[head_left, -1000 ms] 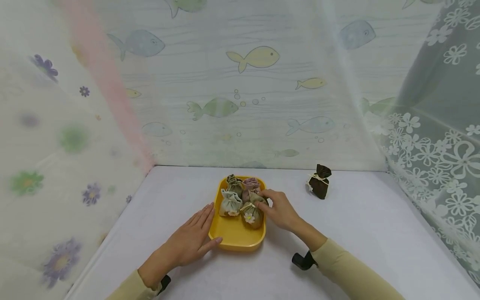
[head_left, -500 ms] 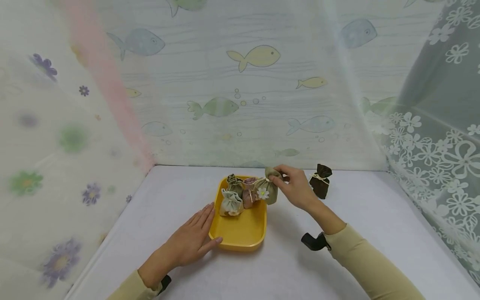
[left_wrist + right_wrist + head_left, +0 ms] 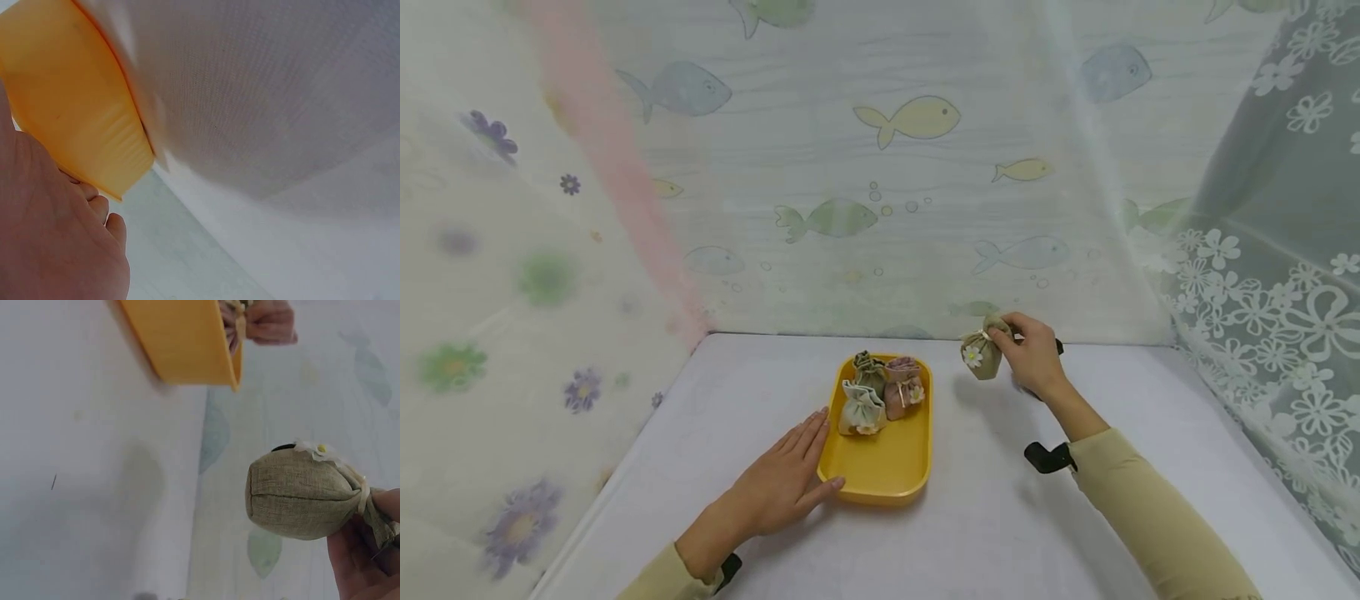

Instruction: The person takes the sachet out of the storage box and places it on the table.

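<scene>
Looks like the carrying step, tbh: pinching the olive pouch (image 3: 979,358) by the neck with the right hand (image 3: 1033,357), up off the white table (image 3: 970,517), right of centre in the head view. Resting the left hand (image 3: 775,485), fingers straight, against the yellow tray (image 3: 880,467), lower middle. Probably calls for lowering gently next, then loosening that pinch.

Left grip (image 3: 777,490) low — fingers straight, thumb spread; right grip (image 3: 1032,352) aloft — thumb and fingers pinching.
</scene>
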Motion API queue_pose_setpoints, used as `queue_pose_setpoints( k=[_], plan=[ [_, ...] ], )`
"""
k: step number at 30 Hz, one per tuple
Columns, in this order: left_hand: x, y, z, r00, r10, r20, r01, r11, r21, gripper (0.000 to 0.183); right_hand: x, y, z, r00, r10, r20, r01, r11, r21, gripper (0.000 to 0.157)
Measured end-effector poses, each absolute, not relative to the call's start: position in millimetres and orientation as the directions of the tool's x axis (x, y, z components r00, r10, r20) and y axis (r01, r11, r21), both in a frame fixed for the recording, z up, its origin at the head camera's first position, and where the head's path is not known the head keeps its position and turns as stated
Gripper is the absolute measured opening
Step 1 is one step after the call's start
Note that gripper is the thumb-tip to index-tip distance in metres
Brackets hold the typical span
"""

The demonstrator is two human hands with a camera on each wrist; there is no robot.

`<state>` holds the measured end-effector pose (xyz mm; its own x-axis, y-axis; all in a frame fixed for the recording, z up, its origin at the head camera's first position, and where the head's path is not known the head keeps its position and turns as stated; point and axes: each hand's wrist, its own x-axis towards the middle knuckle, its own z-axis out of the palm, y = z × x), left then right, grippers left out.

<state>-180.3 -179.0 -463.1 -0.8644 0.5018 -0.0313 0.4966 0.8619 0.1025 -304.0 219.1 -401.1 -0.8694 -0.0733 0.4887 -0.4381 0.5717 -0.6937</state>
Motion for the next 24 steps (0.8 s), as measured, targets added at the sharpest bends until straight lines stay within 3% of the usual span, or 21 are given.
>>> queue_pose_setpoints(
  k=[17, 24],
  plan=[
    [-180, -179, -467, -0.863, 0.504, -0.024, 0.499, 0.86, 0.105, 0.091, -326, 232, -455, -0.929, 0.061, 0.366, -0.234, 0.669, -0.706, 0.024],
    [-180, -179, -465, -0.867, 0.498, -0.033, 0.492, 0.863, 0.113, 0.092, -328, 230, -467, -0.927, 0.039, 0.373, -0.255, 0.663, -0.703, 0.026]
  ],
)
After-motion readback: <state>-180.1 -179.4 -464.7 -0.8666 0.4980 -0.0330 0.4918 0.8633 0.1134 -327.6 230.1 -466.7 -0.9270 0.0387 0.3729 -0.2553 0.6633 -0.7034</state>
